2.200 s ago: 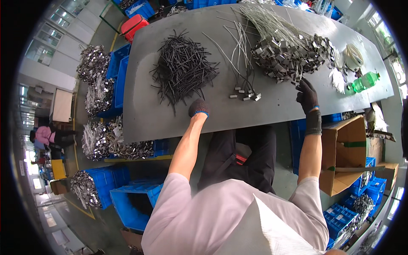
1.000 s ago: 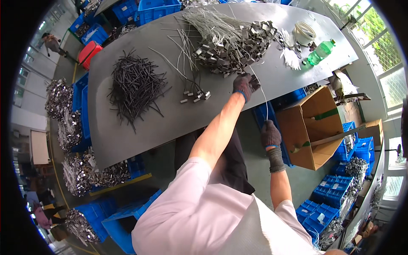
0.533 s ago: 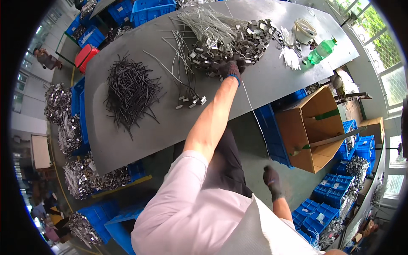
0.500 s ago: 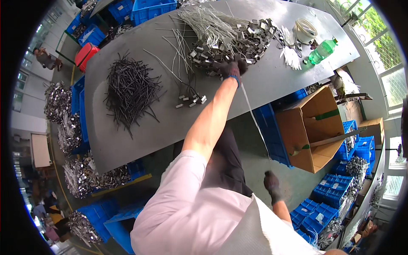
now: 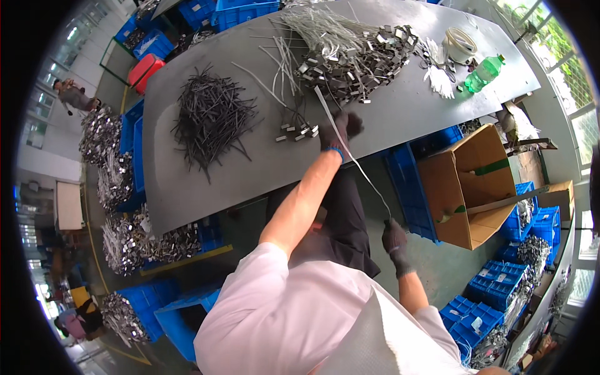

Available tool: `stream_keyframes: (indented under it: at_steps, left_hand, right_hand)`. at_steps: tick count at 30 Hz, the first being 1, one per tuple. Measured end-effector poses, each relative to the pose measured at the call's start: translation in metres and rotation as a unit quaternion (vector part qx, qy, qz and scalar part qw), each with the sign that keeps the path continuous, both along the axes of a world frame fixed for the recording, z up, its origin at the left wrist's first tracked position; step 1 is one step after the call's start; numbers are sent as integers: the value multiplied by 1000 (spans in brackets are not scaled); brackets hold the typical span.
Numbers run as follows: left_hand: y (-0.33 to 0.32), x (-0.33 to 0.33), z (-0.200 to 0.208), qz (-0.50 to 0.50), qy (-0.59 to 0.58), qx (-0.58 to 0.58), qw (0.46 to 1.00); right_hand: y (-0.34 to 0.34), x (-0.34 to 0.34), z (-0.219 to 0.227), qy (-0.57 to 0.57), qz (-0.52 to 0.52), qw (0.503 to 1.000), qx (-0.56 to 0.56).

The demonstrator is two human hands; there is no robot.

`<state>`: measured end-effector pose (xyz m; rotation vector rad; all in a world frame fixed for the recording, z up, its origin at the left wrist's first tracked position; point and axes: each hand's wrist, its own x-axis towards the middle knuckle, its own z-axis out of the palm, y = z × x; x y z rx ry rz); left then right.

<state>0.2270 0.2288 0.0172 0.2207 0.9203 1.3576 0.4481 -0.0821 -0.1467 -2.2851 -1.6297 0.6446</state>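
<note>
My left hand [image 5: 342, 127], in a dark glove, is over the table near its front edge, fingers curled. A long thin white cable [image 5: 357, 164] crosses this hand; its far end rises toward the pile. What the curled fingers hold, if anything, is hidden. Low on the right, beyond the table edge, my gloved right hand [image 5: 395, 242] is closed on the cable's lower end. Ahead lies a heap of pale cables [image 5: 328, 31] with dark and silver block-shaped ends [image 5: 356, 65]. Several similar ends [image 5: 299, 132] lie just left of my left hand.
A heap of short black tubes or strips [image 5: 212, 115] covers part of the grey table [image 5: 187, 194] at left. A green bottle [image 5: 484, 74] and a white tub [image 5: 459, 45] stand at right. An open cardboard box [image 5: 465, 187] and blue crates [image 5: 497, 281] sit beside me.
My left hand has drawn back from the heap toward the table's front edge. My right hand has risen slightly. The cable's far end now shows above my left hand, and the view has shifted.
</note>
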Motion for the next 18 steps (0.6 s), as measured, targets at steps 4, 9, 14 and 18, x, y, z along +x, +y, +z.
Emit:
stream_keyframes:
  at_steps: [4,9,14,18]
  left_hand:
    - [24,-68,43,95,32,135,986]
    - [20,-115,61,151,168,187,956]
    - [0,-117,52,-76,198,153,965]
    - [-16,-105,32,-103,48,77,991]
  right_hand:
    - [37,1,8,-56,56,992,-97]
    - [37,0,2,-101,97,975,-171]
    - [34,8,-42,-103,142,972,-159]
    - [25,22,-64,-165,289,935,-122]
